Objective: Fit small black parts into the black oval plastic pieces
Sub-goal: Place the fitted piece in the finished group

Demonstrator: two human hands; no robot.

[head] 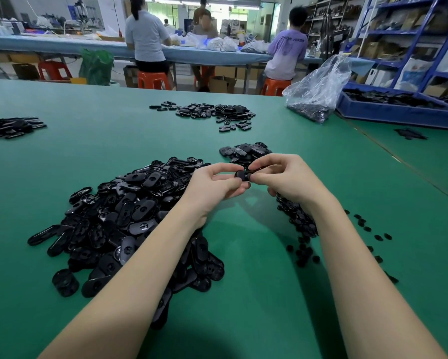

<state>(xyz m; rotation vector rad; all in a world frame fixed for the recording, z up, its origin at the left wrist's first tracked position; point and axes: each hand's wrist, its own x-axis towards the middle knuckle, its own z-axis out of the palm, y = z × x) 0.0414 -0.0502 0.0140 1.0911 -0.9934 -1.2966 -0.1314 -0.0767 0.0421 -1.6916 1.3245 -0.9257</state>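
Between both hands, above the green table (243, 255), is one black oval plastic piece (242, 175). My left hand (212, 186) grips its left end with curled fingers and thumb. My right hand (282, 177) pinches its right end; whether a small part sits under those fingertips I cannot tell. A big heap of black oval pieces (124, 216) lies under my left forearm. Small black parts (303, 229) are scattered under and beside my right wrist. A smaller pile of oval pieces (246, 151) lies just behind my hands.
Further piles of black pieces lie at the far middle (212, 112) and far left (10, 126). A clear plastic bag (318, 92) and a blue tray (399, 110) of black parts stand at the back right. Three people sit at a blue table (62, 45) beyond.
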